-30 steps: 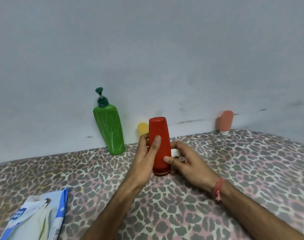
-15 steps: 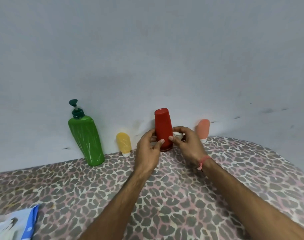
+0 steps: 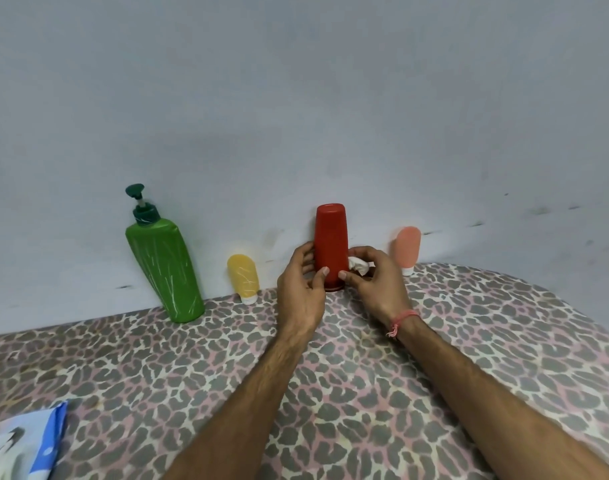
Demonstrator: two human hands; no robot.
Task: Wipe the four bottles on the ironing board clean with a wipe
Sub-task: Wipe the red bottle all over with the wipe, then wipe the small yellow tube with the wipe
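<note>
Gripped red bottle (image 3: 331, 247) low in left hand (image 3: 301, 289), pinched crumpled wipe (image 3: 358, 265) in right hand (image 3: 375, 285) just beside it; risked toppling if released carelessly.

Red bottle (image 3: 331, 244) stands cap-down on the leopard-print ironing board (image 3: 469, 358) at the wall (image 3: 296, 98); the left hand (image 3: 301, 289) grips its lower left side with thumb across the front, while the right hand (image 3: 375, 282) holds a crumpled white wipe (image 3: 358, 265) against its lower right side, with a pink thread band (image 3: 401, 320) at that wrist. Green pump bottle (image 3: 164, 268) stands tilted at the wall to the left, with a small yellow bottle (image 3: 244, 277) cap-down between it and the red one, and a small peach bottle (image 3: 406, 249) cap-down just right of the hands. A blue-and-white wipe packet (image 3: 22, 445) lies at the near left corner, cut off by the frame edge.
</note>
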